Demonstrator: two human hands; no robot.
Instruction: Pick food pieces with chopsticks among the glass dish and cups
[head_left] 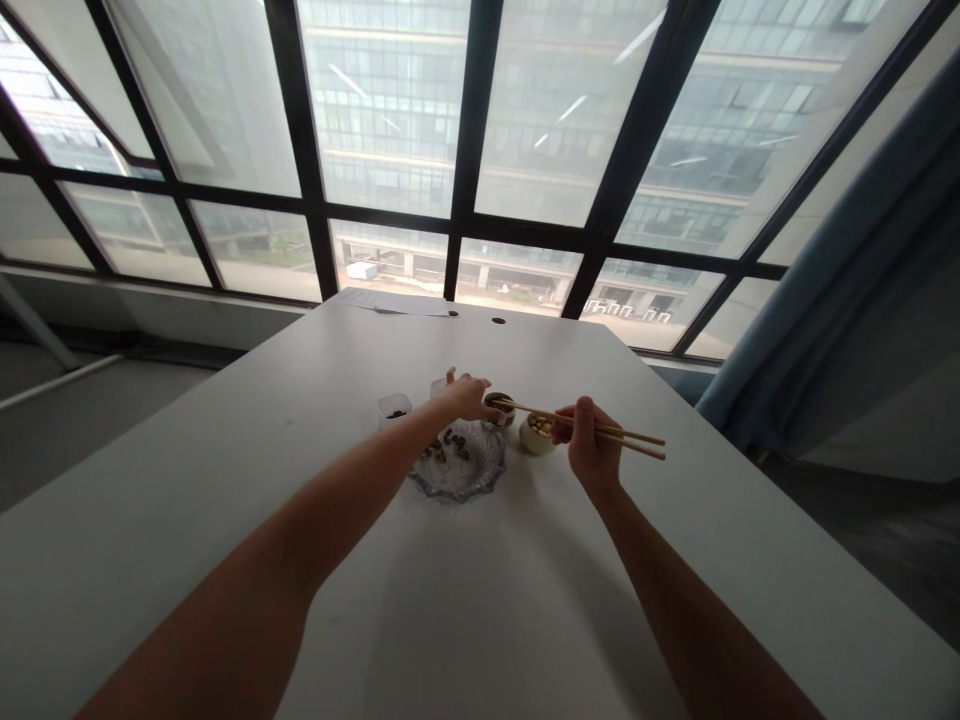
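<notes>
Right hand [592, 452] pinched on chopsticks [592, 425], tips at the dark cup [500, 405]. Left hand [469, 397] loosely curled, steadying that cup; whether it truly grips it is unclear. Glass dish [459, 465] just below the left hand, cream bowl [536, 433] beside the right. To do this well: keep the tips level and the cup pinned. No readable writing.
</notes>
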